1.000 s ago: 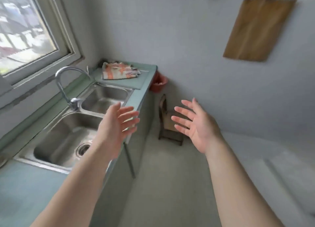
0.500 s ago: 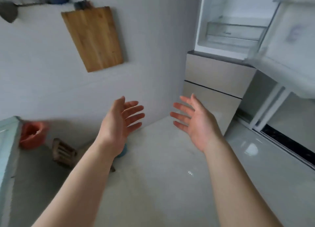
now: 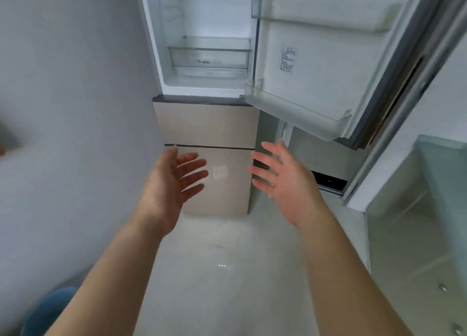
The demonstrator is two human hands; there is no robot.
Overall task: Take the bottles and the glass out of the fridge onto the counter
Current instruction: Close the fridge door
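Observation:
The fridge (image 3: pixel 204 123) stands straight ahead with its upper door (image 3: pixel 336 57) swung open to the right. Inside I see a clear drawer (image 3: pixel 209 56) at the bottom of the white compartment; the door shelves (image 3: pixel 298 110) look bare. No bottle or glass shows in this view. My left hand (image 3: pixel 171 181) and my right hand (image 3: pixel 283 176) are held out in front of the beige lower drawers, palms facing each other, fingers spread, holding nothing.
A grey wall (image 3: pixel 75 108) runs along the left. A glass-fronted cabinet (image 3: pixel 417 222) stands at the right. Pale floor tiles (image 3: pixel 222 272) lie between me and the fridge. Something blue (image 3: pixel 48 310) sits at the lower left.
The view has swung right from the sink and counter, past the hanging cutting board, to face the open fridge. Both hands stayed open and raised in front of me.

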